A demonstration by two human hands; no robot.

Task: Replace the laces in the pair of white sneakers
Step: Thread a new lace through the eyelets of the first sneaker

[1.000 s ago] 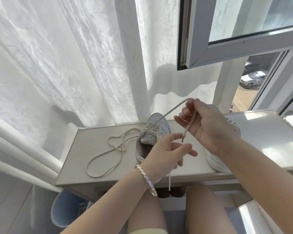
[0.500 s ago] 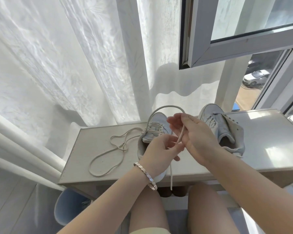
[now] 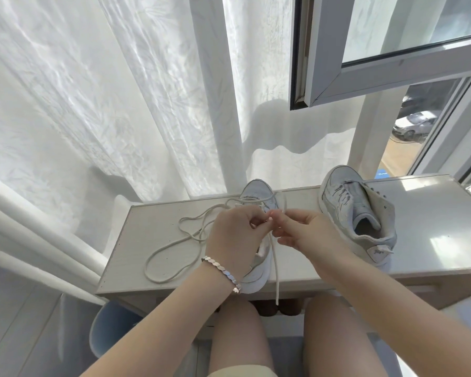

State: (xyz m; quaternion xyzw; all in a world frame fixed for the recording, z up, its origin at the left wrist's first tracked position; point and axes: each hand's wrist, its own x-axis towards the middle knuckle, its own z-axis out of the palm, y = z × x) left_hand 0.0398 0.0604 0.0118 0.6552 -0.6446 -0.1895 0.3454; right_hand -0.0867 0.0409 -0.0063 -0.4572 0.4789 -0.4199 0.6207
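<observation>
**Layout.** The table (image 3: 433,227) stands before the curtain (image 3: 93,104), and the open window sash (image 3: 365,63) hangs above the table's right half. Two sneakers sit on the tabletop, toes toward the curtain. The left sneaker (image 3: 259,190) is at the centre with its heel at the front edge. The right sneaker (image 3: 356,213) lies well apart to its right. The lace (image 3: 275,268) runs from the left sneaker and loops on the tabletop to that shoe's left. One end hangs over the front edge between the knees. The left hand (image 3: 234,238) and right hand (image 3: 305,235) meet above the left sneaker, both pinching the lace.
</observation>
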